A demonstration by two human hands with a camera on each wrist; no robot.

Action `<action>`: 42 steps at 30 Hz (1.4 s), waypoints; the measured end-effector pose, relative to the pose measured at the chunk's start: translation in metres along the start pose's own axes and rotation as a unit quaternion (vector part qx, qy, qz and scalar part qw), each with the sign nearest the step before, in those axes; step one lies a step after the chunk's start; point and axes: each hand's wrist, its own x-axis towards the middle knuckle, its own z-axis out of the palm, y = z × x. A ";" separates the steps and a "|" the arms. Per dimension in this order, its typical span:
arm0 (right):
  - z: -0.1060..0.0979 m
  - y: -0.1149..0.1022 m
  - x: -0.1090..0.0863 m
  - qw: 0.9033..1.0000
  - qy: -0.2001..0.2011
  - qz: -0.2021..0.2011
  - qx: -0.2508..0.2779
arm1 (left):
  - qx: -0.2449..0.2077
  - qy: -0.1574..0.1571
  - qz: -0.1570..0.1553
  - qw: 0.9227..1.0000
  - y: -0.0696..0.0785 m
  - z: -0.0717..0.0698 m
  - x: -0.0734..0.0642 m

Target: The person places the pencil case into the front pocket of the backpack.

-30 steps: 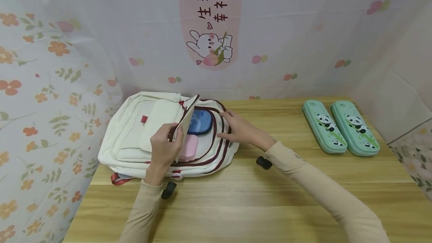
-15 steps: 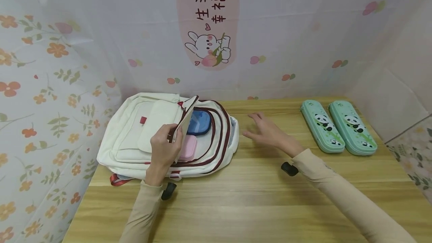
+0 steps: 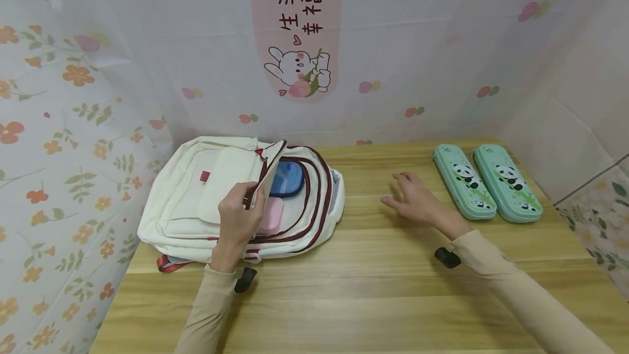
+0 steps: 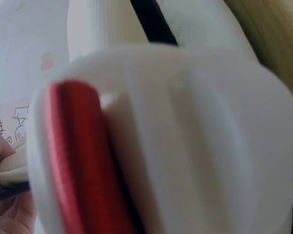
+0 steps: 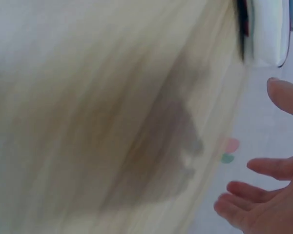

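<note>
A white backpack (image 3: 187, 190) with dark red zips lies on the table at the left, its front pocket unzipped. My left hand (image 3: 238, 214) pinches the edge of the pocket flap and holds it up. Inside the pocket are a blue case (image 3: 287, 179) and a pink case (image 3: 271, 216), both partly hidden by the flap. My right hand (image 3: 415, 198) hovers over the table between the backpack and two green panda pencil cases, holding nothing, fingers spread apart. A white buckle (image 4: 205, 136) with a red strap (image 4: 80, 156) fills much of the left wrist view.
The left panda pencil case (image 3: 464, 182) and the right panda pencil case (image 3: 507, 183) lie side by side at the back right of the wooden table (image 3: 344, 299). A printed cloth (image 3: 417, 37) hangs behind the table's back edge.
My right hand has left the backpack's right edge and moved right, toward the panda pencil cases. The left hand keeps its hold on the flap.
</note>
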 end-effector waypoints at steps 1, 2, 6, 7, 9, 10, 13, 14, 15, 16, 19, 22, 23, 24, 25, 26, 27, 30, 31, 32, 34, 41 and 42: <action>-0.001 0.003 -0.002 1.000 0.003 0.002 -0.002 | 0.000 0.000 0.000 1.000 0.000 0.000 0.000; -0.001 0.007 -0.005 1.000 0.006 0.004 -0.001 | -0.001 0.000 0.000 1.000 0.000 0.001 -0.001; -0.006 0.021 -0.014 0.999 0.036 0.005 -0.013 | -0.005 0.000 -0.003 1.000 0.000 0.001 -0.002; -0.007 0.025 -0.017 0.999 0.046 0.005 -0.016 | -0.006 0.001 -0.003 1.000 0.000 0.001 -0.002; -0.010 0.031 -0.021 0.998 0.065 0.007 -0.023 | -0.006 0.002 -0.003 1.000 0.000 0.001 -0.002; -0.011 0.034 -0.023 0.997 0.074 0.010 -0.025 | -0.005 0.002 -0.004 1.000 0.000 0.001 -0.002; -0.016 0.043 -0.029 0.995 0.095 0.022 -0.029 | -0.004 0.000 -0.005 1.000 0.000 0.001 -0.002; -0.017 0.046 -0.030 0.994 0.100 0.026 -0.032 | -0.004 0.001 -0.005 1.000 0.000 0.001 -0.002; -0.018 0.049 -0.032 0.993 0.107 0.029 -0.036 | -0.004 0.000 -0.006 1.000 0.001 0.001 -0.002; -0.019 0.051 -0.034 0.992 0.113 0.032 -0.039 | -0.003 -0.001 -0.006 1.000 0.001 0.001 -0.002; -0.020 0.059 -0.040 0.989 0.134 0.036 -0.045 | -0.003 -0.003 -0.005 1.000 0.001 0.001 -0.002; -0.021 0.067 -0.045 0.986 0.150 0.043 -0.054 | -0.004 -0.003 -0.005 1.000 0.001 0.001 -0.001; -0.022 0.070 -0.047 0.986 0.151 0.051 -0.054 | -0.004 -0.002 -0.004 1.000 0.001 0.001 -0.001; -0.022 0.072 -0.049 0.985 0.150 0.058 -0.057 | -0.005 -0.001 -0.003 1.000 0.001 0.001 -0.001; -0.023 0.074 -0.050 0.985 0.149 0.068 -0.058 | -0.005 0.000 -0.001 1.000 0.001 0.001 -0.001; -0.023 0.076 -0.052 0.984 0.146 0.080 -0.061 | -0.005 -0.002 -0.002 1.000 0.001 0.001 -0.001; -0.024 0.079 -0.053 0.984 0.142 0.089 -0.061 | -0.004 -0.001 0.000 1.000 0.001 0.000 -0.001; -0.026 0.084 -0.057 0.982 0.135 0.118 -0.056 | -0.003 0.001 0.002 1.000 0.000 -0.001 -0.001; -0.026 0.086 -0.059 0.981 0.135 0.127 -0.052 | -0.002 0.003 0.002 1.000 -0.001 -0.001 -0.001; -0.026 0.087 -0.060 0.981 0.133 0.136 -0.048 | -0.002 0.004 0.001 1.000 -0.001 -0.002 -0.002; -0.025 0.090 -0.062 0.978 0.136 0.154 -0.040 | -0.002 0.005 0.001 1.000 -0.002 -0.003 -0.002; -0.025 0.096 -0.074 0.963 0.126 0.235 -0.037 | -0.010 -0.001 0.007 1.000 -0.004 -0.003 0.000; -0.025 0.096 -0.076 0.961 0.126 0.242 -0.041 | -0.010 0.000 0.008 1.000 -0.004 -0.002 0.001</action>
